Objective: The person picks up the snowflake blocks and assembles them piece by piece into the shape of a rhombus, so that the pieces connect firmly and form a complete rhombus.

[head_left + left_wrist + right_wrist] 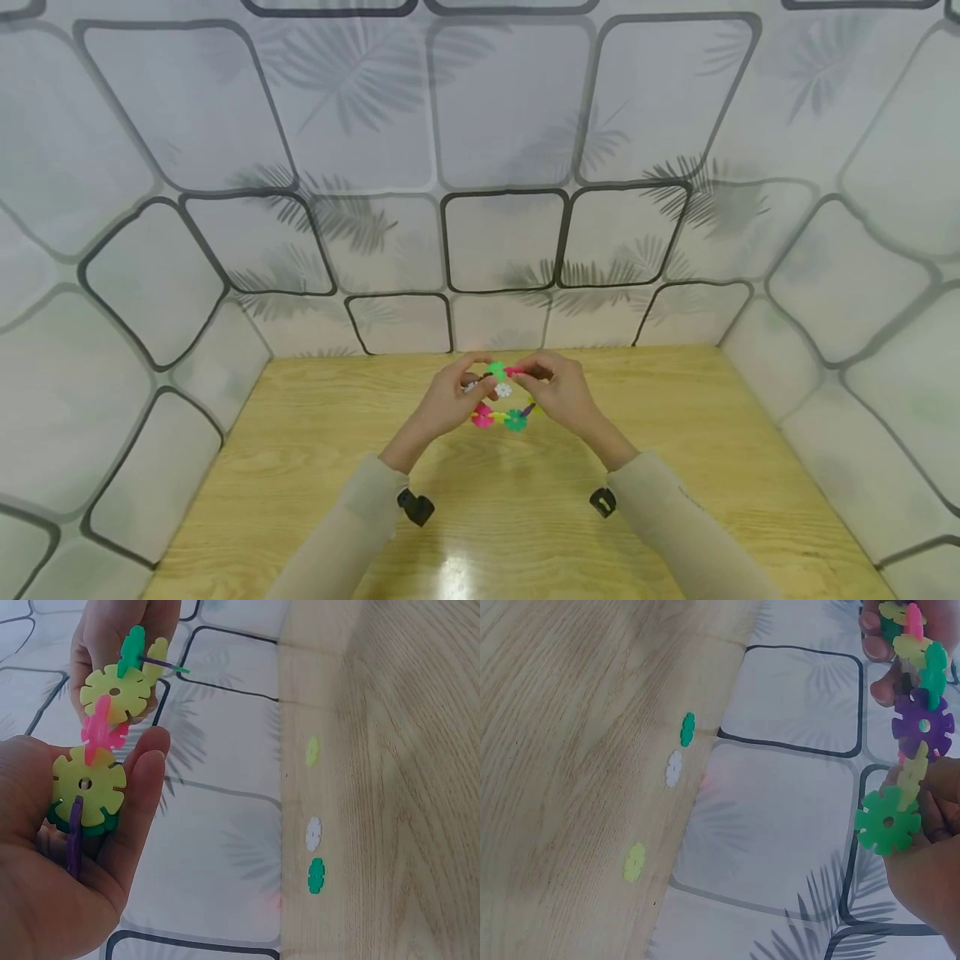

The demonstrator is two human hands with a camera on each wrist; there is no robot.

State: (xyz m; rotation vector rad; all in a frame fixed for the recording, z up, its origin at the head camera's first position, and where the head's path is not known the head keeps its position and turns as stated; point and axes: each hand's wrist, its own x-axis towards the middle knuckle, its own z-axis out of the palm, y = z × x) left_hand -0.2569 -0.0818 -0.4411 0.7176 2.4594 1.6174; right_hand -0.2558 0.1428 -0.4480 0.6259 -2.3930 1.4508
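Observation:
Both hands hold a chain of interlocking snowflake discs up over the table. My left hand [448,400] grips one side, with a yellow disc [101,804] and a purple disc [73,851] against its palm and fingers. Opposite it, my right hand [561,390] pinches the chain close to a pink disc [514,370]. Between the fingertips in the head view is a bright green disc [497,372]. Lower down hang another pink disc [483,417] and a teal disc [515,421]. In the right wrist view, a purple disc [911,724] and a green disc [871,825] show beside the right hand.
Loose on the wooden table [315,500], near its far edge, lie a yellow disc [312,751], a white disc [313,834] and a green disc [316,876]. A patterned cloth wall [495,242] rises behind and at both sides.

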